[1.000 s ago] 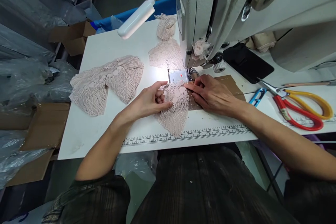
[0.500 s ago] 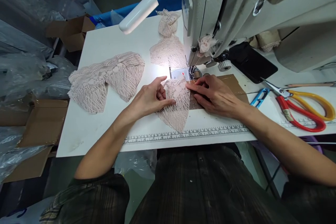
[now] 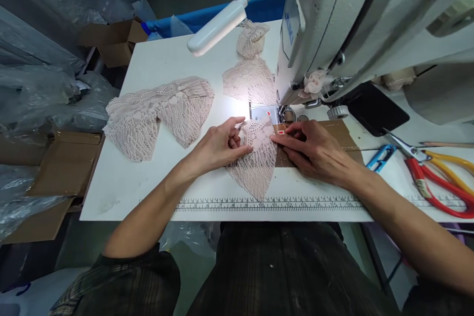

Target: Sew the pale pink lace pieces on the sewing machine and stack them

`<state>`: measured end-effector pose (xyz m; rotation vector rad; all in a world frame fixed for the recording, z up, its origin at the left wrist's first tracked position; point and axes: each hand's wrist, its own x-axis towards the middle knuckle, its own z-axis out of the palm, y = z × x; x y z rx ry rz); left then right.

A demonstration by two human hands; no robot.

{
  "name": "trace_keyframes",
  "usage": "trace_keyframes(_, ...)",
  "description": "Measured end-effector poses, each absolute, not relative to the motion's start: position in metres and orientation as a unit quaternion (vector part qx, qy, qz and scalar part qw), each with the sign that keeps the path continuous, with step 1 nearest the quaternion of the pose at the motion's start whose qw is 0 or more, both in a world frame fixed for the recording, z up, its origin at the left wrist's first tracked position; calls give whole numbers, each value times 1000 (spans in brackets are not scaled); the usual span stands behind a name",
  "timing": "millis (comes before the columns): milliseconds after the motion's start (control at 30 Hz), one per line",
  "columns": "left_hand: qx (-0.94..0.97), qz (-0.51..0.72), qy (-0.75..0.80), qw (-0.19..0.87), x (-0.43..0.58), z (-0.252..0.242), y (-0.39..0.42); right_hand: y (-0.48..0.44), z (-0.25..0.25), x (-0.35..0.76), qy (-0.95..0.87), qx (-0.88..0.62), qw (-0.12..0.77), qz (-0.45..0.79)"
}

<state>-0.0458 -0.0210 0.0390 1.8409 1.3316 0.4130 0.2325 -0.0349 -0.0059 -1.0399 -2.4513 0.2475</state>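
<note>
A pale pink lace piece (image 3: pixel 255 163), pointed at its lower end, lies in front of the sewing machine's needle area. My left hand (image 3: pixel 225 143) is at its left edge, thumb on top of the lace, other fingers curled at the side, index finger raised. My right hand (image 3: pixel 314 150) rests palm down over a brown plate (image 3: pixel 338 136), its index fingertip touching the lace's right edge and its fingers apart. The presser foot (image 3: pixel 282 111) stands just beyond the lace. More lace (image 3: pixel 250 79) lies behind the needle plate (image 3: pixel 263 112).
Another lace piece (image 3: pixel 161 113) is spread at left. A lamp (image 3: pixel 218 24) hangs over the table. At right are a black phone-like slab (image 3: pixel 377 107), blue thread snips (image 3: pixel 380 158) and red-and-yellow-handled scissors (image 3: pixel 425 177). A ruler strip (image 3: pixel 266 204) runs along the front edge.
The camera view has shifted, so the table and machine sit differently in the frame. Both hands and the lace keep nearly the same positions relative to the machine.
</note>
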Motion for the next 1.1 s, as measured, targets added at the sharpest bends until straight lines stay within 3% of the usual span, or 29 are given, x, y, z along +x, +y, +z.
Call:
trace_keyframes(733, 722, 188, 530, 402, -48, 35, -19, -37, 0, 234, -907, -344, 219, 103)
trace_keyframes(800, 749, 211, 523, 348, -48, 34, -17, -37, 0, 234, -906, -346, 222, 96)
trace_keyframes(933, 856, 282, 427, 73, -42, 29, -9, -38, -1, 233, -907, -348, 223, 83)
trace_keyframes(1100, 964, 141, 218, -55, -21, 28, 3, -39, -1, 232, -909, -350, 211, 79)
